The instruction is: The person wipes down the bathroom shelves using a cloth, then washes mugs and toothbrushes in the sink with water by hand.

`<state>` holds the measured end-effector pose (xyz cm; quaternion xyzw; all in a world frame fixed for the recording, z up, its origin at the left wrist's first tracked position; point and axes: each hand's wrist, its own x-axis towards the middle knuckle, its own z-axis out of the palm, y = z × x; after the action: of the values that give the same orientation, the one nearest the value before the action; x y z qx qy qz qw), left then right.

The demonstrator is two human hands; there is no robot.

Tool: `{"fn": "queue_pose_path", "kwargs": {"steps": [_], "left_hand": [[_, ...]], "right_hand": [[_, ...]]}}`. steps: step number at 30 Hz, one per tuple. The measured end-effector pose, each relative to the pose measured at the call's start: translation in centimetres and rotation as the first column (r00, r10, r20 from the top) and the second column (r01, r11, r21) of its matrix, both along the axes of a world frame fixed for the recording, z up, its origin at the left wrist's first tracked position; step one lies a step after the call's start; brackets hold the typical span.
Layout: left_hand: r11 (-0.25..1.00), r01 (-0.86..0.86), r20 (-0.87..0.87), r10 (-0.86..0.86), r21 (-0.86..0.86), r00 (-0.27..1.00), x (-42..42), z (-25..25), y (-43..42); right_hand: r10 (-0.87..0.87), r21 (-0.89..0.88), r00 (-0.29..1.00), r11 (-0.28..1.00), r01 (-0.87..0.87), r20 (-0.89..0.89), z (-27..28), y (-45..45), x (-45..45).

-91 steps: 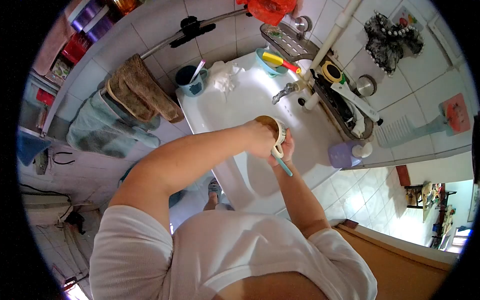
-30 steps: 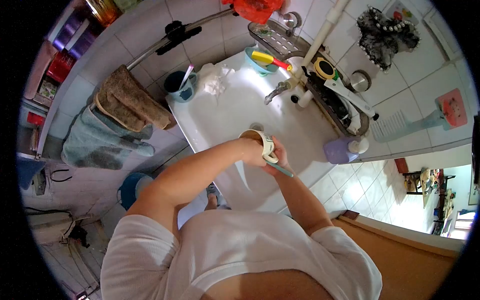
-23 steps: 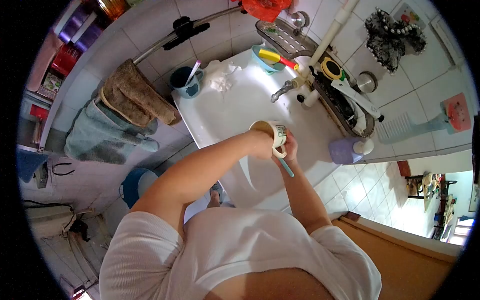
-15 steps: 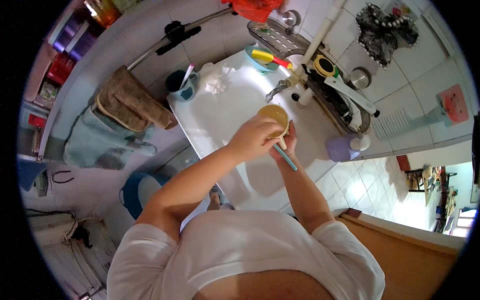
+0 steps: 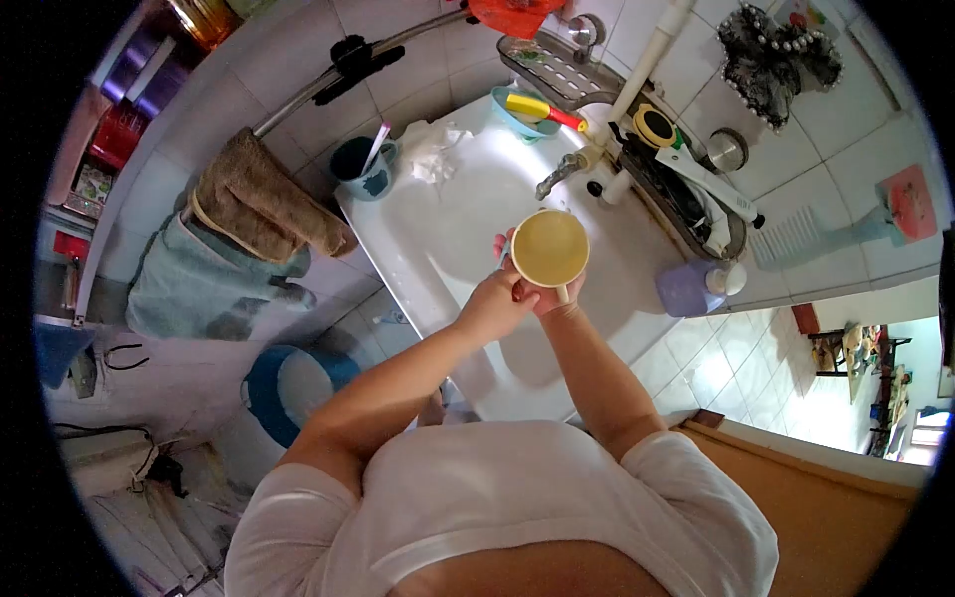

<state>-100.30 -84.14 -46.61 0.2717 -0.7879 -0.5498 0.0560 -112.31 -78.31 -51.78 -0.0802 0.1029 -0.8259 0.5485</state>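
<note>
A pale yellow mug of cloudy liquid is held above the white sink, its handle toward me. My right hand is wrapped round the mug from below, mostly hidden by it. My left hand is closed beside the mug's lower left side, close to the right hand's fingers. A small part of a thin light-blue toothbrush shows above the left fingers; the rest is hidden. Beyond the mug, the metal tap points toward the basin.
At the sink's back stand a blue cup with a brush and a teal bowl. Crumpled white tissue lies between them. A purple bottle stands on the right edge. Towels hang left, above a blue bucket.
My left hand has drawn back from over the mug, toward me and to its left side. The toothbrush handle no longer sticks out below the hands, and the mug's opening is uncovered.
</note>
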Motion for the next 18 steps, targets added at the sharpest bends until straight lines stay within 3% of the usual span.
{"fn": "queue_pose_path", "kwargs": {"steps": [2, 4, 5, 7, 8, 10, 12, 13, 15, 18], "left_hand": [[0.934, -0.053, -0.106, 0.017, -0.353, 0.994, 0.1, -0.5, 0.0], [0.786, -0.198, -0.263, 0.047, -0.586, 0.964, 0.8, -0.5, -0.7], [0.734, -0.276, -0.299, 0.104, -0.62, 0.948, 0.9, -0.4, -1.1], [0.929, -0.286, -0.265, 0.221, -0.237, 0.939, -0.2, -4.0, -1.7], [0.957, -0.29, -0.227, 0.278, -0.022, 0.933, -0.8, -5.2, -2.0], [0.872, -0.3, -0.004, 0.327, 0.388, 0.945, -1.0, -2.4, -2.4], [0.885, -0.328, -0.217, 0.41, 0.332, 0.886, -1.4, -8.4, -3.7], [0.771, -0.288, -0.176, 0.456, 0.568, 0.873, -1.0, -6.6, -4.3], [0.386, -0.161, -0.062, 0.506, 0.908, 0.86, -0.2, -2.8, -5.6], [0.327, -0.208, 0.011, 0.515, 0.922, 0.857, -1.7, -0.8, -4.6]], "right_hand": [[-0.032, -0.014, 0.999, 0.999, 0.032, 0.038, -1.4, -0.4, -0.1], [-0.028, -0.061, 0.997, 0.998, 0.033, 0.075, 0.6, -0.3, 0.4], [-0.03, -0.087, 0.995, 0.995, 0.038, 0.093, 1.4, -0.3, 0.5], [-0.052, -0.059, 0.997, 0.997, 0.056, 0.06, 1.3, -0.4, 0.3], [-0.056, -0.044, 0.997, 0.997, 0.058, 0.044, 1.1, -0.3, 0.2], [-0.154, 0.049, 0.988, 0.987, 0.153, 0.022, 0.8, -0.3, -0.1], [-0.21, 0.127, 0.974, 0.967, 0.22, -0.084, 0.7, 0.1, -1.0], [-0.214, 0.162, 0.962, 0.957, 0.242, -0.173, 0.8, 0.7, -1.5], [-0.203, 0.167, 0.944, 0.953, 0.251, -0.261, -0.1, 2.2, -2.8], [-0.154, 0.26, 0.866, 0.916, 0.306, -0.476, -0.3, 3.5, -4.3]]}}
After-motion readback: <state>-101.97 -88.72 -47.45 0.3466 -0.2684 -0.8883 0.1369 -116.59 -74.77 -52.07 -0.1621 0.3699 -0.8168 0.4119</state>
